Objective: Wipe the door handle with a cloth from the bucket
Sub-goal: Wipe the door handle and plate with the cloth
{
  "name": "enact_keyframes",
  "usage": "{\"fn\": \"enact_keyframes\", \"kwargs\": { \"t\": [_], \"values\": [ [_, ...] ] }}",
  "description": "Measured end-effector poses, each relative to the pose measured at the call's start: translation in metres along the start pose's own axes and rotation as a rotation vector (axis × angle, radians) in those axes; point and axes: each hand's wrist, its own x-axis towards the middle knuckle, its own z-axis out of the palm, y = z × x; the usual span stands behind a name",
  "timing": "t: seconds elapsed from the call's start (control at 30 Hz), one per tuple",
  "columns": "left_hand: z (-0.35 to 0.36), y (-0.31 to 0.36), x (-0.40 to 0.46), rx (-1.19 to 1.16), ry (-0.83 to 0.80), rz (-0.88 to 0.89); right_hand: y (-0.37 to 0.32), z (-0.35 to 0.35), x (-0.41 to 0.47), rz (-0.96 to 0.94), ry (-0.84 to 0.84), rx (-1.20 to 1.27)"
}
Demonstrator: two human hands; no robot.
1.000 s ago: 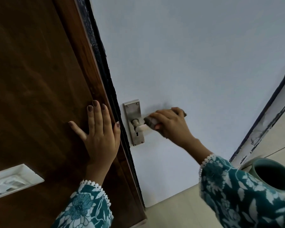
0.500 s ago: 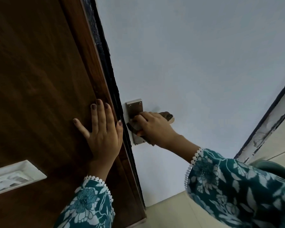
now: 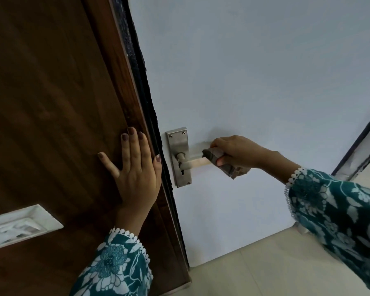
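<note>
A metal lever door handle juts from a steel backplate on the pale blue door. My right hand is wrapped around the outer end of the lever, gripping a dark grey-brown cloth that covers that end and hangs a little below it. The lever's inner part near the spindle is bare. My left hand lies flat with fingers spread on the brown wooden panel beside the door's edge. The bucket is hidden behind my right sleeve.
A white switch plate is set in the wooden panel at lower left. A black seal strip runs down the door's edge. Beige floor tiles lie below, and a dark door frame stands at the right.
My right hand slid with the cloth from the backplate outward along the lever to its end, uncovering the inner part. The left hand stayed flat on the wood. The view shifted, hiding the bucket.
</note>
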Motion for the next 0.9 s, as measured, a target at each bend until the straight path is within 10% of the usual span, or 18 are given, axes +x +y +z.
{"fn": "enact_keyframes", "kwargs": {
  "t": [0.5, 0.9],
  "values": [
    [-0.003, -0.004, -0.001, -0.023, -0.033, 0.001, -0.012, 0.047, 0.001, -0.129, 0.489, -0.110],
    [-0.003, 0.000, 0.001, -0.046, -0.038, -0.007, -0.039, 0.096, -0.004, 0.400, 0.782, 1.946]
  ]
}}
